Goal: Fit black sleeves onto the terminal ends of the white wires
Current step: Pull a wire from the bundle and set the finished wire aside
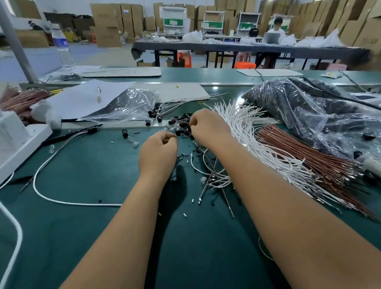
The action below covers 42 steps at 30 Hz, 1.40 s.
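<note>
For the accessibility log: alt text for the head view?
Two hands work at a small pile of black sleeves on a green bench; right hand picks at it, left hand curled. White wires fan out right.

Two hands are working over a green table [84, 223]. The right hand [208, 127] is reaching into a small pile of black sleeves [181, 125], its fingers [193, 122] curling among them; the left hand [158, 152] is lying just beside, fingers curled. A fan of white wires [247, 129] is lying beside brown wires [311, 157].
</note>
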Available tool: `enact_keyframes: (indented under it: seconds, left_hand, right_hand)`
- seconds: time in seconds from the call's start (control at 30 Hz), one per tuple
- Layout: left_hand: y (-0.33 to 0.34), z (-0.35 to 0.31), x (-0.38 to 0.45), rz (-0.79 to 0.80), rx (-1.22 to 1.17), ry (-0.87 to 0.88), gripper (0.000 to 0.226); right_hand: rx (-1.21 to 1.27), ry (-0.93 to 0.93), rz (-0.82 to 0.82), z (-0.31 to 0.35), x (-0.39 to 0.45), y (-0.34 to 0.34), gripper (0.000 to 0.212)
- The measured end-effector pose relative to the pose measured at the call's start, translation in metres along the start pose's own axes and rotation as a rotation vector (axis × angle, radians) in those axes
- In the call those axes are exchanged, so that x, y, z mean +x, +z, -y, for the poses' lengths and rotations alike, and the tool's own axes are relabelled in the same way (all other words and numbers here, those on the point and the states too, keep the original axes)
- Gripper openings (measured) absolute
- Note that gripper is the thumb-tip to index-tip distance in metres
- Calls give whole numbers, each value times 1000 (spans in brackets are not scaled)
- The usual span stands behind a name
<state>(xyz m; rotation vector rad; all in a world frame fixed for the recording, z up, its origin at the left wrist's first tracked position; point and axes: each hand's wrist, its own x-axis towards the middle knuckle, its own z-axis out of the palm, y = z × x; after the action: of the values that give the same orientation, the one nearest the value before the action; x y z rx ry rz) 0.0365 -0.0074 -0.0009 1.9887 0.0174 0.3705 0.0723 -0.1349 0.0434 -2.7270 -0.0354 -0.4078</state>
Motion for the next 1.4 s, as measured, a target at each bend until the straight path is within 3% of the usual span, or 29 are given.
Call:
enact_keyframes:
  seconds: [0.17, 0.43, 0.57, 0.63, 0.73, 0.8, 0.97, 1.03, 1.17, 1.4]
  left_hand:
    - [2, 5, -2, 18, -1, 13, 21]
    - [3, 8, 4, 47, -41, 12, 24]
    - [-1, 1, 2, 69, -112, 27, 22]
    - [-4, -4, 4, 84, -291, 45, 18]
    - [-8, -8, 4, 171, -669, -77, 19]
    - [-8, -6, 3, 185, -712, -111, 18]
    - [-5, 1, 2, 167, -600, -73, 12]
    - [-6, 2, 2, 141, -622, -80, 9]
    - [-13, 3, 9, 83, -803, -177, 14]
    - [-23, 11, 17, 33, -1017, -209, 26]
  right_hand:
    - [-43, -4, 104, -6, 4, 9, 32]
    - [20, 24, -25, -15, 1, 17, 23]
    - [461, 19, -189, -2, -10, -1, 12]
    - [734, 13, -205, 7, -19, -11, 8]
    - [1088, 102, -53, 13, -39, -11, 10]
    - [1210, 184, 62, 13, -50, -2, 8]
    - [1228, 249, 132, 7, -55, 12, 7]
    - [1213, 239, 146, 4, -53, 13, 16]
    - [1085, 138, 21, -4, -53, 14, 29]
    - [827, 80, -116, -11, -54, 20, 17]
